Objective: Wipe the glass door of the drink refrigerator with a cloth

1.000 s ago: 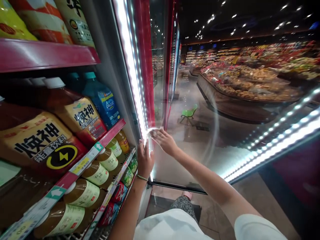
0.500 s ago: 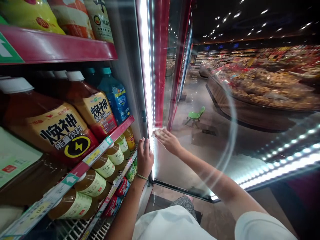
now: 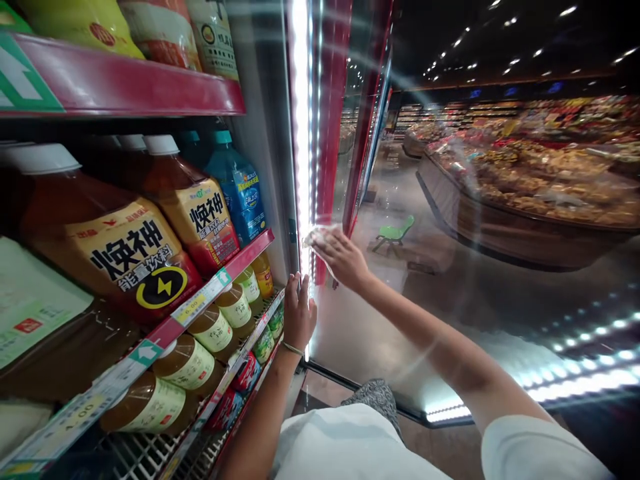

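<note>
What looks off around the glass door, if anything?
Pale streaks cross the glass door around the right hand and white cloth, clouding the view; smears or reflections, can't tell. No spill visible.

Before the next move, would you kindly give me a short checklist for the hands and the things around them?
1. White wipe in the right hand: ok, under its fingers.
2. Left hand not holding anything: ok, fingers raised near the upright light strip.
3. Left hand bearing on the frame: cannot tell; contact is unclear.
4. Light strip lit: ok, glowing white.
5. Large blue bottle on its shelf: ok, behind the red shelf edge.
6. Glass pane free of smears: cannot tell; the pale haze may be reflection.
</note>
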Available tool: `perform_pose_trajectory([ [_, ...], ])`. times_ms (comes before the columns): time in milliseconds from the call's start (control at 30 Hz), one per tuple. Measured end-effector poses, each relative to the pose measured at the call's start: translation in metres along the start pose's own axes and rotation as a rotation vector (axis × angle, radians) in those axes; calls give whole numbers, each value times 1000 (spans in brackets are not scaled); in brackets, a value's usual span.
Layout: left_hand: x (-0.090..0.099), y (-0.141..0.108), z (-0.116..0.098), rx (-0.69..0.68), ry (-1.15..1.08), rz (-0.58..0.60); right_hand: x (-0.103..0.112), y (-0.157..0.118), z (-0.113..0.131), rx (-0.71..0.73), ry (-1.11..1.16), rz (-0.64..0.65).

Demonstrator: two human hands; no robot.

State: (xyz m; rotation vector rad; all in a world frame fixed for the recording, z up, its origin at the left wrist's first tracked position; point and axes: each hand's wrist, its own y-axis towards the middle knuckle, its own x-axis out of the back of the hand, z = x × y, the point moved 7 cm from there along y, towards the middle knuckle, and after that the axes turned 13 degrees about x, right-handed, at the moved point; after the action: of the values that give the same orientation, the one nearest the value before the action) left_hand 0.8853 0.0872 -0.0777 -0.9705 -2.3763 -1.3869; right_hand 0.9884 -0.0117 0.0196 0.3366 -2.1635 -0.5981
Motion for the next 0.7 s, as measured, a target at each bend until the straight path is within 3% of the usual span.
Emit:
perform_pose_trajectory([
  [100,4,5,0,-16,-14,-50,-29,-38,46,148,54,102],
  [167,8,10,1,-26,-25,-79,-34,-48,53,172,81,133],
  [233,8,14,-1,-36,-38,-65,-21,-37,34,130,79,119],
  [367,6,16,-6,-19,-58,-47,27,15,-33,-89,5,-37],
  [433,6,14,-6,4,-65,-46,35,28,-44,-152,-19,-93],
  [533,7,10,-4,1,-57,-47,6,9,-7,-50,-10,-24],
  [633,13,9,2,-15,-34,-80,-38,-42,56,186,46,103],
  [700,17,11,6,-5,-34,-99,-53,-68,77,260,72,139],
])
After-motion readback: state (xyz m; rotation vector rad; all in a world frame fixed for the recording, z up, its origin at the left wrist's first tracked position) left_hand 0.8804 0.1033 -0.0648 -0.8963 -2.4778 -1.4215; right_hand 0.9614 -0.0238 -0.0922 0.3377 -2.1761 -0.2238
